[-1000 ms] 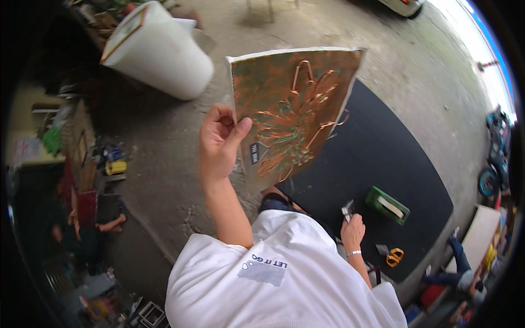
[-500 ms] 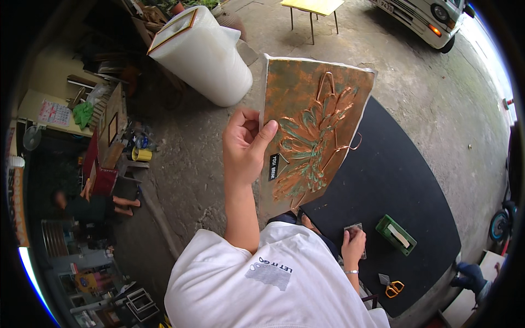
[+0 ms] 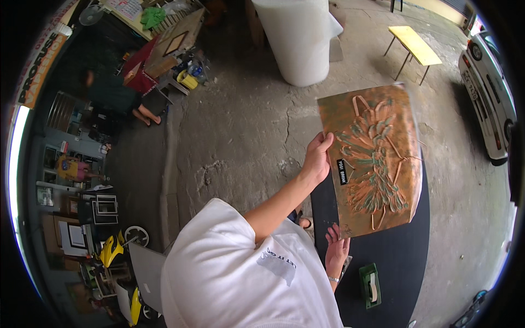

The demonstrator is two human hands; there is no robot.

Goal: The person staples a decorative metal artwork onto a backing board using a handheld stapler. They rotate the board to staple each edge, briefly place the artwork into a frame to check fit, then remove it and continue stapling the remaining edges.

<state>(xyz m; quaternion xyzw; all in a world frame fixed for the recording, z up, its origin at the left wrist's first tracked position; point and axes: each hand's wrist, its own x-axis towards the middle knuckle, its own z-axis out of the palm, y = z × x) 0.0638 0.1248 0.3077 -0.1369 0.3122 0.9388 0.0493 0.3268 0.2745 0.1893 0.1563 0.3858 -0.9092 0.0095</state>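
Note:
My left hand (image 3: 318, 158) grips the left edge of a copper-coloured embossed panel (image 3: 363, 202), its thumb on the front. The panel is tilted up above the table. It bears raised petal shapes with green tints, loops of copper wire and a small black label (image 3: 342, 171). My right hand (image 3: 337, 251) is at the panel's lower left corner, palm up with fingers stretched; I cannot tell if it bears any weight. Beside that wrist, a small clear packet (image 3: 346, 262) is partly hidden on the black table (image 3: 394, 279). A green tape dispenser (image 3: 370, 285) rests there too.
A large roll of bubble wrap (image 3: 298, 41) stands on the concrete floor ahead. Farther right are a yellow folding table (image 3: 414, 45) and a parked white vehicle (image 3: 486, 98). At left, people, a cluttered workbench (image 3: 164, 54) and a yellow motorcycle (image 3: 112, 249) line the shop.
My view has swung to the right. My right hand has left the packet on the table and come up to the panel's lower corner. My left hand still holds the panel.

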